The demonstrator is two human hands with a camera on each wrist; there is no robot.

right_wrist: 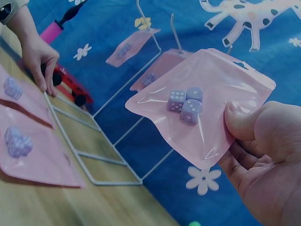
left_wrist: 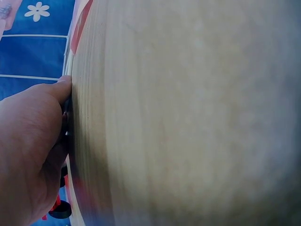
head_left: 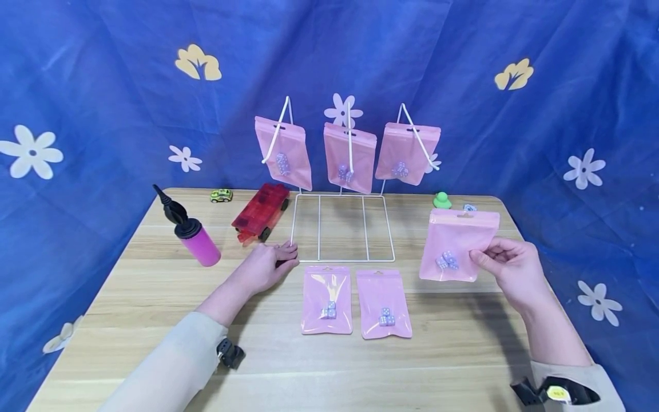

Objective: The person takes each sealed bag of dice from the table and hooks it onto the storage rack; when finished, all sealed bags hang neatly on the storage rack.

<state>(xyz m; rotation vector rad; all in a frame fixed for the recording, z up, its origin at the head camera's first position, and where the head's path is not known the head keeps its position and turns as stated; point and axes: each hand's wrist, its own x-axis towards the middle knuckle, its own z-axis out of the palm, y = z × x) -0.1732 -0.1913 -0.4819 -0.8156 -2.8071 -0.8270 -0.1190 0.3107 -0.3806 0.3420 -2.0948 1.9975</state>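
Observation:
My right hand (head_left: pixel 515 269) pinches the side edge of a pink zip bag (head_left: pixel 448 240), thumb in front, and holds it above the table. Three lilac dice (right_wrist: pixel 186 104) show through its front. At the front left corner of a white wire display rack (head_left: pixel 342 261), my left hand (head_left: pixel 270 263) holds the base wire between thumb and fingers. From the rack's hooks hang three similar bags: left (head_left: pixel 283 143), middle (head_left: pixel 355 149) and right (head_left: pixel 407 146). Two more bags with dice, one on the left (head_left: pixel 326 286) and one on the right (head_left: pixel 378 292), lie flat before the rack.
On the left of the wooden table (head_left: pixel 288 372) stands a pink and black hand pump (head_left: pixel 203 246). A small green toy car (head_left: pixel 221 195) and a translucent red toy vehicle (head_left: pixel 262 212) sit nearby. Behind the held bag is a green rubber duck (head_left: pixel 441 200). Blue flowered cloth (head_left: pixel 360 40) surrounds the table.

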